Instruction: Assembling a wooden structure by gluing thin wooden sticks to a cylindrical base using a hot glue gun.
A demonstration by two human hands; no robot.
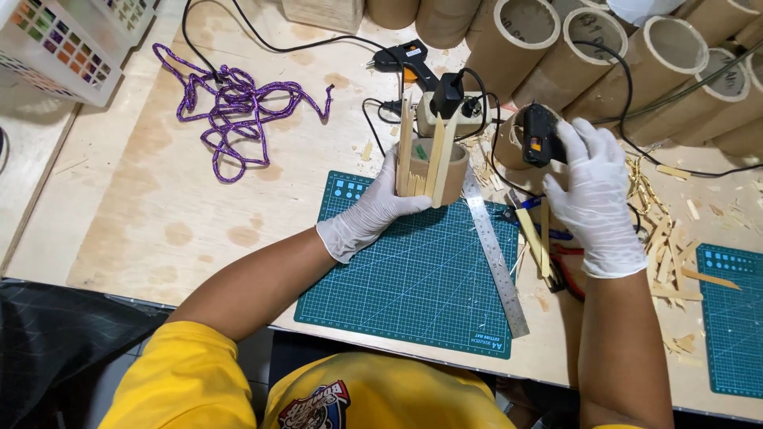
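Note:
My left hand (367,213), in a white glove, grips a short cardboard tube (453,171) with flat wooden sticks (405,147) standing along its side, at the top edge of a green cutting mat (413,282). My right hand (594,195), also gloved, is closed around a black glue gun (540,135), to the right of the tube. The gun's cable runs off to the right.
A steel ruler (494,254) lies on the mat's right edge. Loose wooden sticks (664,246) and red-handled pliers (566,270) lie right of it. A second glue gun (409,57), a purple rope (234,103), large cardboard tubes (596,40), a white basket (56,40) and another mat (731,318) surround them.

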